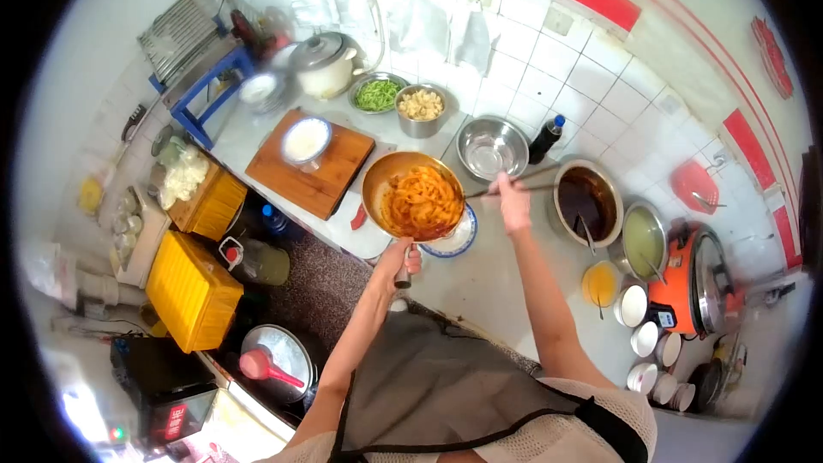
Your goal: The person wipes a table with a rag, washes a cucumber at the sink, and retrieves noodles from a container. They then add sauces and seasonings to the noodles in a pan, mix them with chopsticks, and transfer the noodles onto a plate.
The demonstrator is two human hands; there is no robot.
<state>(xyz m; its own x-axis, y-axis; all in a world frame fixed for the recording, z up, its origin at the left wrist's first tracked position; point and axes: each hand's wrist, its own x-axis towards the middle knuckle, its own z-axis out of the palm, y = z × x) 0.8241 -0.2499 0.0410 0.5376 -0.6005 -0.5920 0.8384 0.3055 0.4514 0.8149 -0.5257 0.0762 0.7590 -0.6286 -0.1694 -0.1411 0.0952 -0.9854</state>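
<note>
My left hand [400, 259] is wrapped around the handle of a frying pan [374, 173], held above the counter. Orange-red sauced food, like wide noodles or strips [422, 201], fills much of the pan. Partly hidden under the pan is a white plate with a blue rim [460, 243]. To the right of the pan, my right hand [513, 202] is closed around a pair of long chopsticks [542, 178]. Their left ends come close to the pan's rim. A metal bowl [491, 147] stands just beyond my right hand.
At left lies a wooden cutting board [343, 170] with a bowl [306, 139]. Behind are greens [377, 95] and a pot of pale chunks [421, 105]. On the right stand a dark sauce pot [587, 201], a dark bottle [545, 139], an orange cooker [677, 279] and several white bowls [632, 305].
</note>
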